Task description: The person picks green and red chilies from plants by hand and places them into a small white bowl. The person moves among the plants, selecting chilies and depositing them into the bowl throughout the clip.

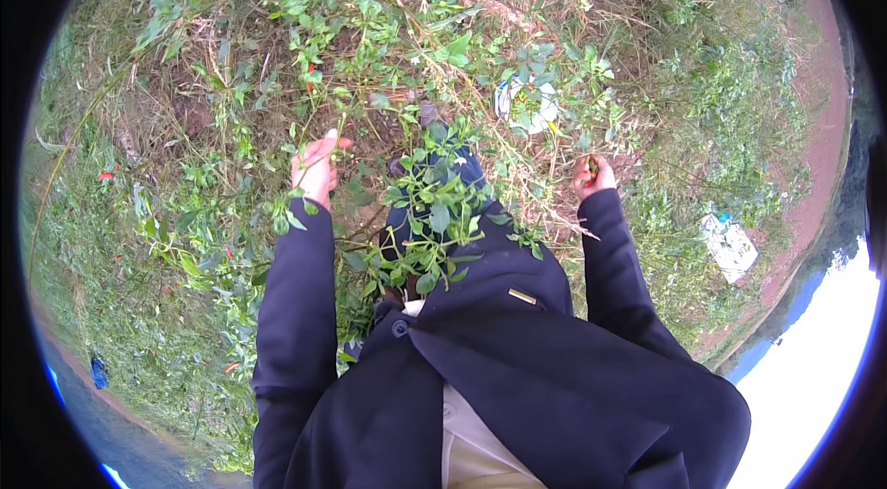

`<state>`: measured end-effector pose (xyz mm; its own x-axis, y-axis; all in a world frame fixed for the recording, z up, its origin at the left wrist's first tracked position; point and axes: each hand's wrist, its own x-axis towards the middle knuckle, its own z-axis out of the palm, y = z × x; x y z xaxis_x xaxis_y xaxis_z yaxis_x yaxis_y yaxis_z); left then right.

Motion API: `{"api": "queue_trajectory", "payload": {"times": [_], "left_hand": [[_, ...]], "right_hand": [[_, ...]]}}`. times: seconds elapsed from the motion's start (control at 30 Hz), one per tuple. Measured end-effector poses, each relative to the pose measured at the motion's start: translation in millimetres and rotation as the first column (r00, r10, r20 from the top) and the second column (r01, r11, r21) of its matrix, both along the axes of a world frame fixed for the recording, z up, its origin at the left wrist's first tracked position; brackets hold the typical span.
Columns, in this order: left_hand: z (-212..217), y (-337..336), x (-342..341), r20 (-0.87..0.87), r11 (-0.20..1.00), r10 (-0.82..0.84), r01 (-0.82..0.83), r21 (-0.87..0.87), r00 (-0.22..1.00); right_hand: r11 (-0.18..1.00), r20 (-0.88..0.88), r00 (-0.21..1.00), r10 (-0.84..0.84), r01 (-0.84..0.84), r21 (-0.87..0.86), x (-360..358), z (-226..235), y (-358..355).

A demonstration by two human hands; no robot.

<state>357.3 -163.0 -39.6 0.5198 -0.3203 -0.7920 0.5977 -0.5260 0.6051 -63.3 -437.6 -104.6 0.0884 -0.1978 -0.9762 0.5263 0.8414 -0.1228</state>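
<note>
My left hand [317,167] is among the leafy stems of a pepper plant, a finger and thumb apart, with nothing seen between them. Some leaves cover part of it. A red chili pepper [310,78] hangs a little beyond that hand. Out to the right, my right hand [596,177] is curled around a few small red and green chili peppers [591,169]. Farther ahead, between the hands, a white bag [504,101] sits open on the ground with red and green peppers inside.
A leafy pepper plant [439,212] rises in front of my legs and dark jacket. On the right lies a white sack [730,247] in the grass. More red peppers [107,177] show at the left. A blue object [99,373] lies far left. Dry grass stalks [480,4] cross ahead.
</note>
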Motion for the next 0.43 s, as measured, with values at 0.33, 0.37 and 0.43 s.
{"api": "queue_trajectory", "payload": {"times": [0.33,0.37,0.43], "left_hand": [[27,24,25,0.168,0.93,0.36,-0.338,-0.146,0.918],[27,28,29,0.165,0.921,0.371,-0.339,-0.192,0.914],[23,35,28,0.14,0.895,0.41,-0.367,-0.254,0.901]], "right_hand": [[0.837,-0.574,0.811,-0.114,-0.233,-0.495,2,2,-59],[0.676,-0.644,0.755,-0.121,-0.413,-0.611,14,31,-58],[0.472,-0.7,0.695,-0.164,-0.568,-0.674,47,82,-54]]}}
